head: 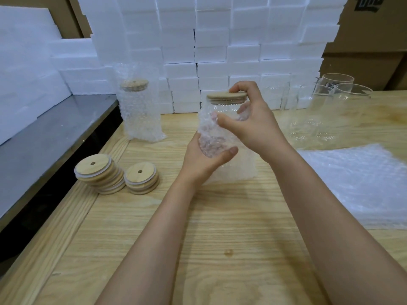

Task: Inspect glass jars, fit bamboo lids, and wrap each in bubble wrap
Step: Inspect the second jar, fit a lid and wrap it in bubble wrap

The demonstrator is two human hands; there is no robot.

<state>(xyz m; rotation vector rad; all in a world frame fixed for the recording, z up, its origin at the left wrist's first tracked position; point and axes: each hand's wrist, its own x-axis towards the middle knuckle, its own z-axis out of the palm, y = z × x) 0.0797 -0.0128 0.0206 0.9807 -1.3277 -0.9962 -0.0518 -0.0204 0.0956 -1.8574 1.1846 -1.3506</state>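
Both your arms are bare from the table's near edge to the fingertips. Your left forearm and right forearm look smooth (and broader toward that edge). Your left hand shows a short, plain thumbnail; on your right hand the nails cannot be made out.

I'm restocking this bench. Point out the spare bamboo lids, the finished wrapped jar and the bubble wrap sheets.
spare bamboo lids (98, 172), head view, top face of the taller stack
finished wrapped jar (141, 115), head view, middle of its wrapped side
bubble wrap sheets (361, 186), head view, middle of the top sheet
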